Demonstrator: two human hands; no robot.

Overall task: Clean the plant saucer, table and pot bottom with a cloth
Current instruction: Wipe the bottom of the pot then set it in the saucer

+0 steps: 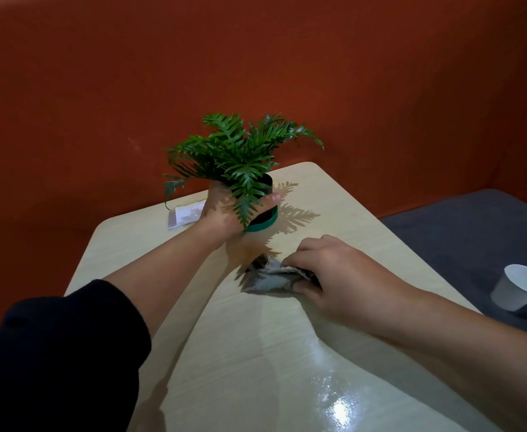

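Observation:
A small fern in a black pot [263,186] stands in a green saucer [263,225] at the far middle of the pale wooden table [256,353]. My left hand [224,210] is wrapped around the pot's near side, fingers round the left and thumb on the right, partly under the fronds. In front of the pot, my right hand [327,272] presses down on a crumpled grey and dark cloth [268,277] that lies flat on the table. Part of the cloth is hidden under my fingers.
A folded white paper [185,215] lies at the table's far left, just left of the pot. A white paper cup [520,288] sits tilted on the grey seat [461,226] to the right. An orange padded wall [256,73] stands behind.

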